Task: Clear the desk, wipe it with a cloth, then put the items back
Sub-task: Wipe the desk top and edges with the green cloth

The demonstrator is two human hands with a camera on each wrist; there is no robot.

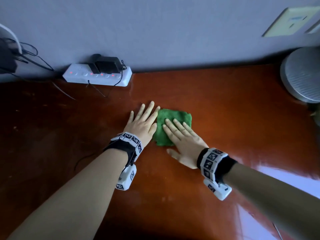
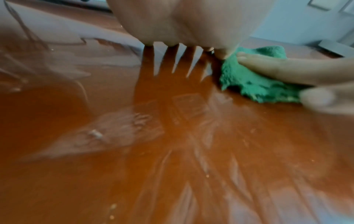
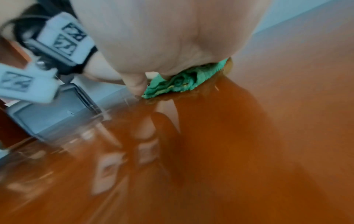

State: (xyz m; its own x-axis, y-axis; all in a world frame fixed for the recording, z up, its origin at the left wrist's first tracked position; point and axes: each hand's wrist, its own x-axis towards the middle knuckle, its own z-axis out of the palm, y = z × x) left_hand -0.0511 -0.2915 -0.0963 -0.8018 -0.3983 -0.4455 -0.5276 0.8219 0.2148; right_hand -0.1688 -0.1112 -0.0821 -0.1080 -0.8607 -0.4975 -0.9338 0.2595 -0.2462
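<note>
A folded green terry cloth (image 1: 170,126) lies flat on the glossy reddish-brown wooden worktop (image 1: 225,135), about midway between its left and right edges and somewhat nearer the back edge at the wall than the front. The right hand (image 1: 181,141) rests on the cloth with fingers straight and spread, palm down, pressing it to the surface; its thumb lies on the bare worktop just in front of the cloth. The right wrist view confirms the palm bearing on the cloth (image 3: 184,80), whose near edge is bunched.

The left hand (image 1: 142,122) lies flat on the worktop just left of the cloth, fingers extended and holding nothing; its forefinger and thumb touch the cloth's left edge. In the left wrist view the fingertips (image 2: 149,43) meet the surface, which mirrors them.

At the back edge, left of centre, a white power strip with red indicator lights (image 1: 97,76) carries black plug adapters (image 1: 106,64). A round grey ribbed device (image 1: 303,75) stands at the back right corner. A cream wall plate (image 1: 290,21) is mounted above it.
</note>
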